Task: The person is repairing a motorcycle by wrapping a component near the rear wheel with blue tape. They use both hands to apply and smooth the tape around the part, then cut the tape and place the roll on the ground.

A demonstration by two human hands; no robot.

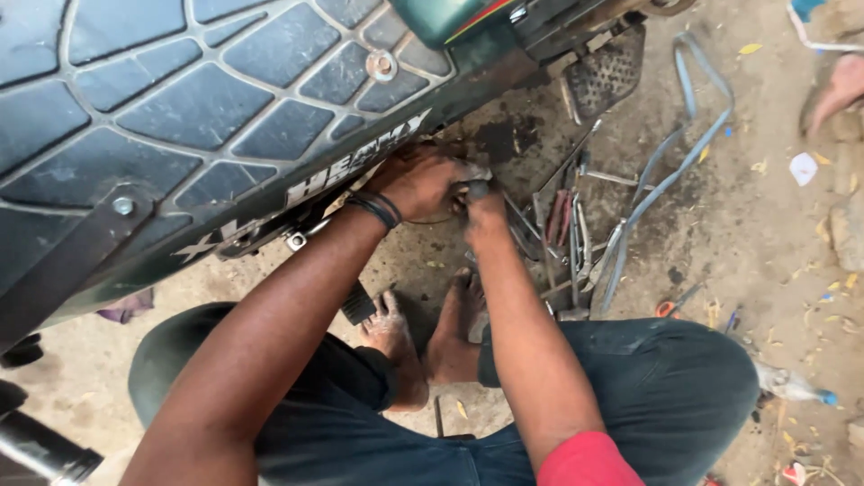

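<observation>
I squat beside a motorcycle whose black quilted seat (180, 108) fills the upper left. My left hand (418, 180), with dark bands on the wrist, reaches under the seat's edge and grips a part of the machine there. My right hand (484, 211) is closed around a dark tool handle (475, 189) right next to the left hand. What the tool meets is hidden by both hands. My bare feet (423, 328) rest on the dirt below them.
Several metal tools and rods (567, 238) lie on the ground to the right. A bent blue-grey strap (670, 171) loops past them. The footrest (605, 74) sits upper right. An orange-handled tool (670, 306) and a small bottle (796, 387) lie further right.
</observation>
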